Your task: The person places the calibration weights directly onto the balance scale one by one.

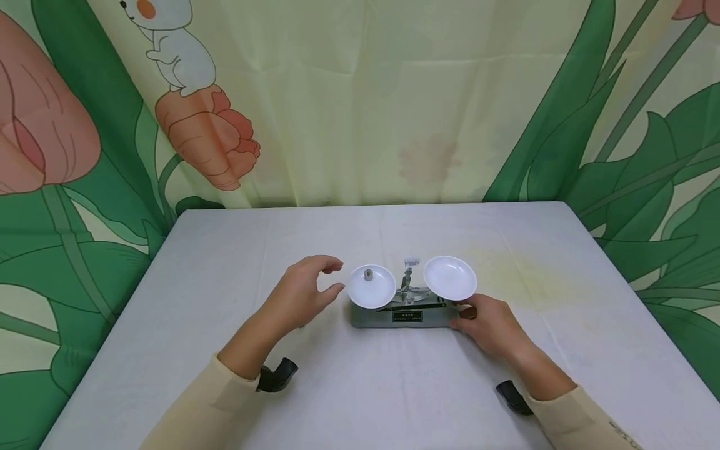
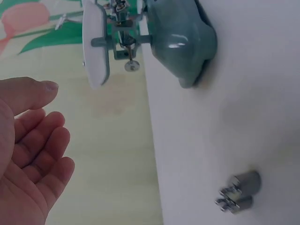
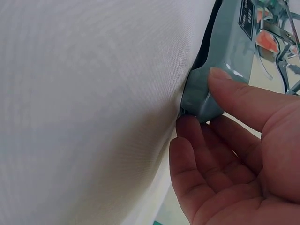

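1. So there's a balance scale (image 1: 413, 294) on the white table (image 1: 337, 400), around the middle and a bit right, label (image 1: 407, 317) facing the near side.
2. Right hand (image 1: 489, 322) has the right end of the base (image 1: 371, 317) pinched: thumb on the near face, fingers tucked round the end, right down by the cloth.
3. Left hand (image 1: 300, 290) is up in the air just left of the left pan (image 1: 377, 299), not touching it. Fingers are loosely bent, thumb spread away from them, nothing in the grip.
4. One small metal weight (image 1: 368, 274) is sitting in the left pan, toward its far side. That pan looks a little lower than the right pan (image 1: 450, 278), fwiw.
5. Two more weights (image 2: 244, 183) are on the table left of the scale, close together. From the head view the left hand pretty much hides them.
6. Beige sleeves (image 1: 197, 409) on both arms, black wrist gadgets (image 1: 277, 376) poking out past the cuffs.
7. Far side is a cartoon curtain (image 1: 360, 125): rabbit on a carrot at left, big green leaves both sides. Yellowish stain (image 1: 523, 281) on the cloth, right of the scale.
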Demonstrator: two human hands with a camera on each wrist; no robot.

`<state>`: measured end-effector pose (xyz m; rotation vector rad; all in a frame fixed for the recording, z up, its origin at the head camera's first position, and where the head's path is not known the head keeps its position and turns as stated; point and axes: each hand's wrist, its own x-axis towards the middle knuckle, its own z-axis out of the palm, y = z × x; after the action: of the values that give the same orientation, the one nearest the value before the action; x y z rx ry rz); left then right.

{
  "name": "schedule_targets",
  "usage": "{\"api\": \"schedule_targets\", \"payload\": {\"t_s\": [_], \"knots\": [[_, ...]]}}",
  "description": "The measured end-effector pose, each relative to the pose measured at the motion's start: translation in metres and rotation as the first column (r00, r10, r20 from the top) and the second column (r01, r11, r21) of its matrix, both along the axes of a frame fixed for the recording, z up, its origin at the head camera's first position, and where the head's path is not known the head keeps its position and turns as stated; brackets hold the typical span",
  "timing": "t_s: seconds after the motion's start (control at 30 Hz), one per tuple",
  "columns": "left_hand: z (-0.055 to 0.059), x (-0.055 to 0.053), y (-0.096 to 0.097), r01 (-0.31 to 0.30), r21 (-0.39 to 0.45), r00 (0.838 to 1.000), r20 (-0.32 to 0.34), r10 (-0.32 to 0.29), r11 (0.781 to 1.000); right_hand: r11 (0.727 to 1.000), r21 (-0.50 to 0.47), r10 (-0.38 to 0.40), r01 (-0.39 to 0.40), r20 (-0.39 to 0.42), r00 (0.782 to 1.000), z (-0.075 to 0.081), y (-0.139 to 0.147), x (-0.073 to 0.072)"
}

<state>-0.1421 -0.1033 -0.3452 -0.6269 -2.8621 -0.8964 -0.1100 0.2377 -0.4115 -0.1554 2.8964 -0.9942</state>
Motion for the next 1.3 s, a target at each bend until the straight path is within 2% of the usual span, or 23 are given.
{"api": "schedule_targets", "payload": {"t_s": [0.27, 0.43, 0.67, 0.9, 1.1, 1.3], "knots": [[-0.014, 0.014, -0.027, -0.086, 0.001, 0.994, 0.074, 0.085, 0.996, 1.000, 0.005, 0.002, -0.002, -0.006, 1.000, 0.002, 0.000, 0.002], [-0.026, 0.020, -0.042, -0.103, 0.002, 0.988, 0.116, 0.102, 0.995, 1.000, 0.004, 0.005, -0.005, -0.015, 1.000, 0.002, 0.001, 0.002], [-0.041, 0.025, -0.056, -0.073, -0.015, 0.983, 0.167, 0.074, 0.997, 1.000, 0.002, -0.004, 0.004, -0.002, 1.000, 0.002, 0.000, 0.002], [-0.051, 0.023, -0.066, -0.027, -0.088, 0.984, 0.171, 0.042, 0.996, 1.000, 0.008, -0.006, 0.006, 0.000, 1.000, 0.001, 0.000, 0.002], [-0.059, 0.018, -0.068, 0.002, -0.117, 0.983, 0.184, 0.020, 0.993, 1.000, 0.009, 0.000, 0.000, -0.011, 1.000, 0.000, 0.000, 0.002], [-0.061, 0.015, -0.065, 0.010, -0.162, 0.981, 0.190, 0.021, 0.987, 1.000, 0.005, 0.005, -0.005, -0.016, 1.000, 0.000, 0.001, 0.002]]}}
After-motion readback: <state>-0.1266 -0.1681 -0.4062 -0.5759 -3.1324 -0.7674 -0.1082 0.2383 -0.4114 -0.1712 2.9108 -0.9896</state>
